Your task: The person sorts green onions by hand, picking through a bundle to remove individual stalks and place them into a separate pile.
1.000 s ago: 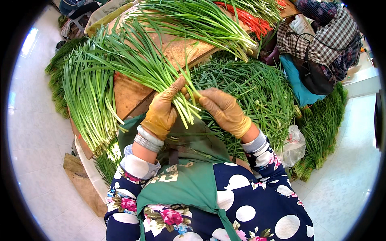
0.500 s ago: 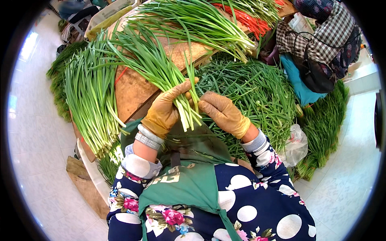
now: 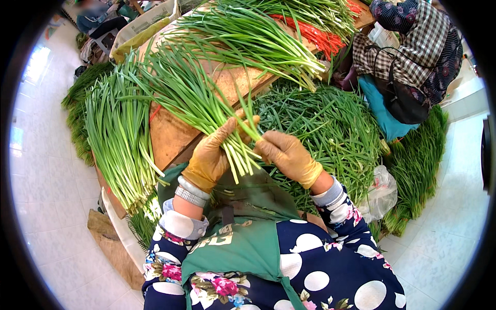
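worktop (image 3: pixel 170 134): brown, wooden | red bands (image 3: pixel 310 33): far edge | plastic bag (image 3: pixel 380 194): crumpled, on floor right | loose greens heap (image 3: pixel 330 129): beside worktop | another person's checked sleeve (image 3: pixel 408 41): top right

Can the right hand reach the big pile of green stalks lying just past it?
Probably yes. The right hand pinches the held bunch of green onions with the left hand, and the heap of green stalks lies right beside it, nothing between.

To my right, a crumpled clear plastic bag (image 3: pixel 381 192) lies on the floor against the heaped greens. At the far upper left, a pale sack with a yellow-green underside (image 3: pixel 147 23) rests beyond the wooden board. No labels, signs or screens appear.
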The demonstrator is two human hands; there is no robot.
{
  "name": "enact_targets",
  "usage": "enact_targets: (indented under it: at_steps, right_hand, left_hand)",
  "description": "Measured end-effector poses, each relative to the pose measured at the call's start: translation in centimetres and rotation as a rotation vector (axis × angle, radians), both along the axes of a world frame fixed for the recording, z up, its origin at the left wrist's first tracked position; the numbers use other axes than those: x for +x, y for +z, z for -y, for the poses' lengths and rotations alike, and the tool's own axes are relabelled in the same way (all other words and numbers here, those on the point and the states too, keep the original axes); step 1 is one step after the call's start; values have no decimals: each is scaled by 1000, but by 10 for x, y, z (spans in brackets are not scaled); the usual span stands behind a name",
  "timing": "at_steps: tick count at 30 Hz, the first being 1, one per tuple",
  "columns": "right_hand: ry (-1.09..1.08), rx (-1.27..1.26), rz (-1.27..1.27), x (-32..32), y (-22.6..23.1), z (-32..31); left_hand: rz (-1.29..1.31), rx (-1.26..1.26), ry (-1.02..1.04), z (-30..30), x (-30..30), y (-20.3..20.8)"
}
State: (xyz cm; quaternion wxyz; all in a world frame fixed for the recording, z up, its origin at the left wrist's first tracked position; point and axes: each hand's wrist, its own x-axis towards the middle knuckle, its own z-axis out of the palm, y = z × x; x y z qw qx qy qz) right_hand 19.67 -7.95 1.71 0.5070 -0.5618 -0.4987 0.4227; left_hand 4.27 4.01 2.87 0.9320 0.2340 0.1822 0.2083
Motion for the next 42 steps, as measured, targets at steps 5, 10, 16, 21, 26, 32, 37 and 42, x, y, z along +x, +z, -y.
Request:
enact_targets:
  at_steps: [5,10,16,21,26,32,37,42]
  right_hand:
    - [51,-33,8,-14,6,-4]
    - [142,-124,-160,-11,19,13]
    - [-285,233,481,68,64,17]
    - [-483,315,1455,123,79,-51]
    - [-397,220,1513,136,68,-70]
    - [-114,-134,184,52,68,-24]
    - [-120,-168,-328,-1,30,-4]
    - [-103,-189,-377,-22,27,-3]
  left_hand:
    - [107,-8,11,-2,7,-10]
    - [267,-42,96,3,7,22]
    - [484,-211,137,-18,-3,49]
    - [405,-396,144,-17,-9,16]
    - [478,-311,238,-12,-19,36]
    - [223,-253,312,7,-30,24]
    - [16,-159,265,17,-31,-4]
    - [-192,-44,282,19,-19,3]
